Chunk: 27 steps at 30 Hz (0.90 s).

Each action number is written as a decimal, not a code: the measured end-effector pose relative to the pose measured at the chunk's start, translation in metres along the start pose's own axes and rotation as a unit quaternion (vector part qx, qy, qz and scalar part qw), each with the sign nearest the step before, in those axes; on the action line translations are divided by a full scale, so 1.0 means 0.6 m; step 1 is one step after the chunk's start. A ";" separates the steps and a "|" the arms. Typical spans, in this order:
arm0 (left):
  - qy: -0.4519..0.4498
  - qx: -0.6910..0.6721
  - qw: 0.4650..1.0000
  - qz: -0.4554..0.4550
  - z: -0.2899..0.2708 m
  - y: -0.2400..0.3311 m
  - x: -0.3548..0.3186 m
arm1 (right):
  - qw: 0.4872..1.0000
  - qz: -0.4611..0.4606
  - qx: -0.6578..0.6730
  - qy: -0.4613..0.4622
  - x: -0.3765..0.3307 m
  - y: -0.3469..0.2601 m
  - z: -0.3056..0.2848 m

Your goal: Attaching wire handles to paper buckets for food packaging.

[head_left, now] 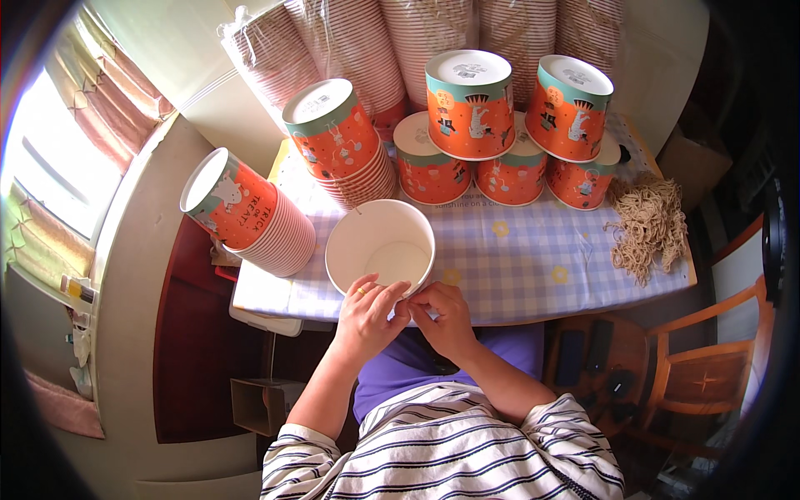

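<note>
A paper bucket, white inside, stands at the table's near edge with its open mouth tilted toward me. My left hand grips its near rim, fingertips reaching inside and thumb outside. Right beside it, my right hand is closed in a pinch at the same stretch of rim, the fingers of both hands nearly meeting. Whatever lies between the right fingertips is hidden or too small to name. On the bucket's far rim a thin dark line or short cord end shows.
Two nested stacks of orange buckets, one left and one behind, flank the bucket. Upturned buckets stand in two tiers at the back. Wrapped bucket columns lean behind. A tan cord bundle hangs toward the table's right edge.
</note>
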State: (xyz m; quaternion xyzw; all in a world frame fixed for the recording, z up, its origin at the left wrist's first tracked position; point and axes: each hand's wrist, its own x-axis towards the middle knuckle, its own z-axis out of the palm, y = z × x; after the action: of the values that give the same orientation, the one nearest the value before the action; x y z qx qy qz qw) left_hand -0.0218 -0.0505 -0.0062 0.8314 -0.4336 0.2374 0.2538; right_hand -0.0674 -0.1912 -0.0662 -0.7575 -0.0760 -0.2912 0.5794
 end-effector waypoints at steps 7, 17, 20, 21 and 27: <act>0.003 -0.007 1.000 0.007 0.004 -0.005 -0.004 | 1.000 -0.002 0.013 0.012 0.001 0.004 0.003; 0.007 -0.009 1.000 0.012 0.005 -0.009 -0.004 | 1.000 -0.016 -0.009 -0.002 0.007 -0.002 0.001; -0.012 -0.018 1.000 0.014 -0.001 -0.010 -0.005 | 0.999 0.045 0.022 -0.012 0.000 -0.007 0.000; -0.021 -0.023 0.999 0.009 -0.002 -0.011 -0.007 | 0.998 0.055 0.021 -0.012 -0.005 0.000 -0.001; -0.013 -0.031 0.999 0.007 -0.019 -0.012 -0.012 | 0.992 0.110 0.057 0.019 -0.004 0.017 -0.039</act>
State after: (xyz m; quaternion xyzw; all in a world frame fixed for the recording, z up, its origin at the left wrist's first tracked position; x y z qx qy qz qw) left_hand -0.0213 -0.0355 -0.0034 0.8233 -0.4495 0.2146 0.2720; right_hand -0.0731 -0.2157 -0.0724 -0.7212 0.0024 -0.2350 0.6517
